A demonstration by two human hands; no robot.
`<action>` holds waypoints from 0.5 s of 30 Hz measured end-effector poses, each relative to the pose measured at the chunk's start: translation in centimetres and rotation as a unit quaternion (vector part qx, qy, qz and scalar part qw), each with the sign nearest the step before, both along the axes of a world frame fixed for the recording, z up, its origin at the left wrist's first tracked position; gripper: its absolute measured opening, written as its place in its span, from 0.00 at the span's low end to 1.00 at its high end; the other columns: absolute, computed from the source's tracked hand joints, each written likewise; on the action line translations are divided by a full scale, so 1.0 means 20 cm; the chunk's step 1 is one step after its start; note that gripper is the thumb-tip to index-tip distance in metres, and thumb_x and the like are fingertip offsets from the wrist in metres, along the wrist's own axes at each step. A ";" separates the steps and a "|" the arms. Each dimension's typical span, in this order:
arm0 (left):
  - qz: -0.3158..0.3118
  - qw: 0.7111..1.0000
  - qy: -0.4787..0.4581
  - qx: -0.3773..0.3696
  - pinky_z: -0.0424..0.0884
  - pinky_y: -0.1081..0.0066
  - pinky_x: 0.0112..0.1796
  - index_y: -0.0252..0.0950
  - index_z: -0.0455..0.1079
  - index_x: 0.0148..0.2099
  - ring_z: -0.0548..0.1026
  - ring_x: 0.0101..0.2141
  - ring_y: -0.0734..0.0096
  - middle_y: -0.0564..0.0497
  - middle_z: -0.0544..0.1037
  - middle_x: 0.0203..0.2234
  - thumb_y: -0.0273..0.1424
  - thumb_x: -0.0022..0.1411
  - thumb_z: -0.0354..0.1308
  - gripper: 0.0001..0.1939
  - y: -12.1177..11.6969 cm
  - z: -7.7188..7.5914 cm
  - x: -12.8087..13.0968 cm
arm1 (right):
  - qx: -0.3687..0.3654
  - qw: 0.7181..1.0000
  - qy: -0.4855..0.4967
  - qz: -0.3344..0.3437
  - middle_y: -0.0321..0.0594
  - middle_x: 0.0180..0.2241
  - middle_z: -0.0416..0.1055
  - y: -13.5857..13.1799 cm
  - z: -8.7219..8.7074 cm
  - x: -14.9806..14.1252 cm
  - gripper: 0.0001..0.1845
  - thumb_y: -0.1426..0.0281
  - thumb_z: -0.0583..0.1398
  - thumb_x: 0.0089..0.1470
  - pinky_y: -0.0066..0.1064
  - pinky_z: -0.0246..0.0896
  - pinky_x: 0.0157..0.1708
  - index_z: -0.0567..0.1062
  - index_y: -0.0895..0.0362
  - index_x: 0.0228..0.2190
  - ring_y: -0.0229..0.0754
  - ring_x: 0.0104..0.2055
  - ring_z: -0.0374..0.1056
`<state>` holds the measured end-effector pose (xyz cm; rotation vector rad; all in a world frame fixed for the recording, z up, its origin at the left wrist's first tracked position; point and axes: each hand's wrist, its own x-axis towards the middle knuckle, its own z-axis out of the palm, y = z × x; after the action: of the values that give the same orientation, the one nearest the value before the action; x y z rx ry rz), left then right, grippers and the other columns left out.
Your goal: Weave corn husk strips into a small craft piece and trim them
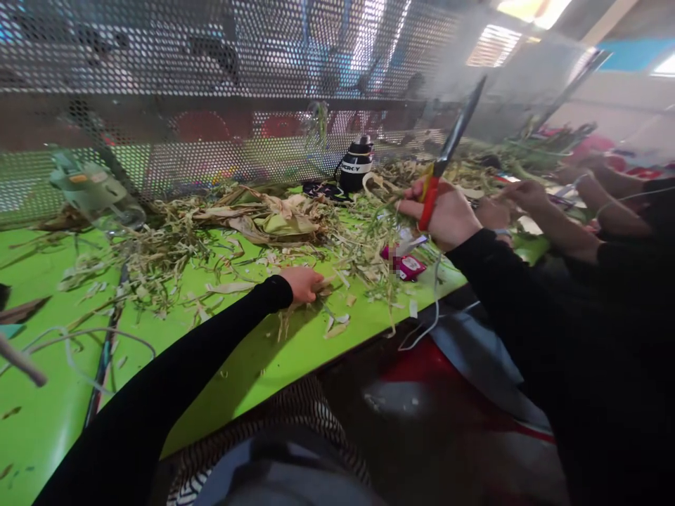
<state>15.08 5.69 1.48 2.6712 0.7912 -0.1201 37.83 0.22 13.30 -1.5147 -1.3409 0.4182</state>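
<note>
My right hand (456, 214) is raised over the table and closed on a pair of scissors (458, 133). Their handles are orange-red and yellow, and the blades point up, away from me. Lower and to the left, my left hand (303, 283) rests on the green tabletop (253, 372), its fingers curled around some pale dry husk scraps (328, 283); the fingertips are partly hidden. Shredded plant strips (363, 256) lie between the two hands. Close below my right hand is a magenta packet (410, 267) with a white label.
Behind the litter lies a heap of dry husks (268, 218). A black bottle (356, 165) and a pale green bottle (98, 190) stand by the perforated metal screen (211, 77). At right, another person's hands (527, 200) work at the table. A white cord (436, 302) hangs over the edge.
</note>
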 end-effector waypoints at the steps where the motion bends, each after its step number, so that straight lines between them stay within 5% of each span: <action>1: 0.003 1.000 -0.003 0.006 0.65 0.70 0.34 0.37 0.74 0.41 0.75 0.36 0.60 0.45 0.79 0.34 0.31 0.50 0.56 0.14 -0.01 0.00 0.00 | 0.001 1.000 0.007 0.000 0.30 0.26 0.59 0.00 0.00 -0.01 0.20 0.68 0.67 0.43 0.26 0.58 0.34 0.58 0.53 0.23 0.32 0.30 0.60; 8: 0.070 0.995 -0.071 0.026 0.64 0.70 0.36 0.32 0.72 0.43 0.75 0.36 0.62 0.43 0.78 0.35 0.35 0.59 0.49 0.16 0.00 0.10 -0.05 | -0.025 0.999 0.048 0.005 0.29 0.26 0.61 0.01 -0.10 -0.04 0.22 0.69 0.70 0.36 0.27 0.56 0.32 0.60 0.55 0.23 0.30 0.28 0.58; 12: 0.166 0.974 -0.153 0.012 0.64 0.71 0.34 0.31 0.73 0.43 0.73 0.31 0.66 0.47 0.78 0.32 0.41 0.59 0.49 0.20 0.12 0.29 -0.30 | -0.046 0.997 0.062 0.017 0.29 0.26 0.63 0.01 -0.14 -0.02 0.23 0.67 0.71 0.32 0.29 0.56 0.32 0.61 0.55 0.22 0.31 0.28 0.58; 15: 0.310 0.928 -0.177 0.108 0.64 0.68 0.39 0.29 0.72 0.42 0.71 0.33 0.65 0.47 0.76 0.30 0.41 0.59 0.49 0.20 0.22 0.46 -0.56 | -0.046 0.996 0.070 0.032 0.29 0.25 0.63 0.01 -0.16 -0.03 0.23 0.66 0.70 0.31 0.31 0.58 0.34 0.60 0.55 0.21 0.32 0.28 0.59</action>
<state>3.89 10.14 10.63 2.3752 1.5319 0.6189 37.31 0.49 10.12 -1.4928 -1.2774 0.6224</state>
